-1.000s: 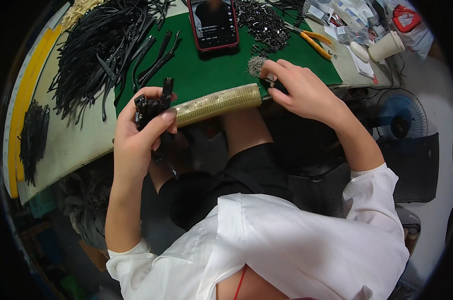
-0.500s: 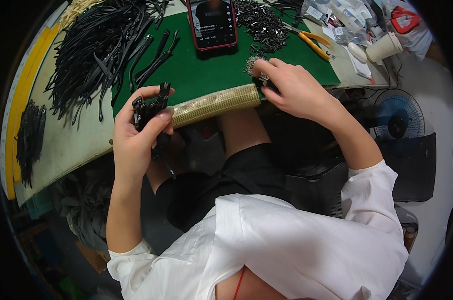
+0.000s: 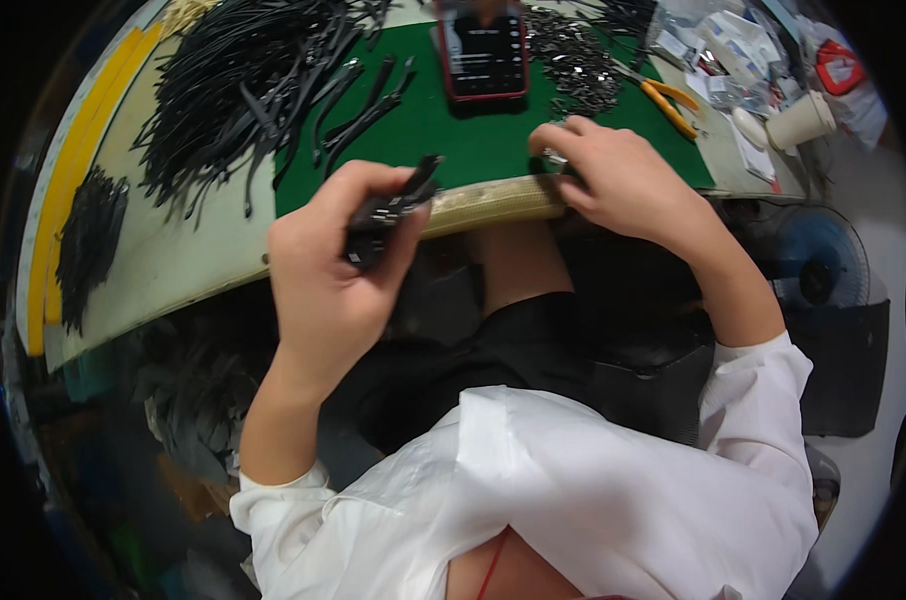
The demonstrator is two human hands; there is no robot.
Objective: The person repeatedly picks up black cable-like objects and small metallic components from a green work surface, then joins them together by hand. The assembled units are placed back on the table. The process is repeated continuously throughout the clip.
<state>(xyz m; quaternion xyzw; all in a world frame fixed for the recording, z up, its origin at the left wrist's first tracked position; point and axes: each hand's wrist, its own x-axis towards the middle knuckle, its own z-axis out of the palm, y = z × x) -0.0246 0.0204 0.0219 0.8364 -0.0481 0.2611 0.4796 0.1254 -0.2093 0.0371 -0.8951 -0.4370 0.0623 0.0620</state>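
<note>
My left hand (image 3: pixel 323 250) is closed around a small bunch of black eyeglass temples (image 3: pixel 388 215), their ends with bits of metal poking out past the fingers. It hovers at the table's front edge, by the left end of a gold mesh-covered roll (image 3: pixel 498 203). At the roll's right end is my right hand (image 3: pixel 623 175), fingers bent and pinched together over the green mat (image 3: pixel 413 130). Something small and shiny shows at its fingertips, too small to name. A few loose black temples (image 3: pixel 373 110) lie on the mat beyond my left hand.
A big heap of black temples (image 3: pixel 213 100) covers the left of the table, a smaller bundle (image 3: pixel 91 240) beside yellow strips (image 3: pixel 63 190). Further back are a phone (image 3: pixel 485 65), small dark parts (image 3: pixel 578 65) and orange-handled pliers (image 3: pixel 668 108). A cup (image 3: pixel 801 122) stands right; a fan (image 3: pixel 821 260) is below.
The view has shifted, so the table appears further right. My left hand has turned, tilting the temples toward the right, and has come closer to my right hand.
</note>
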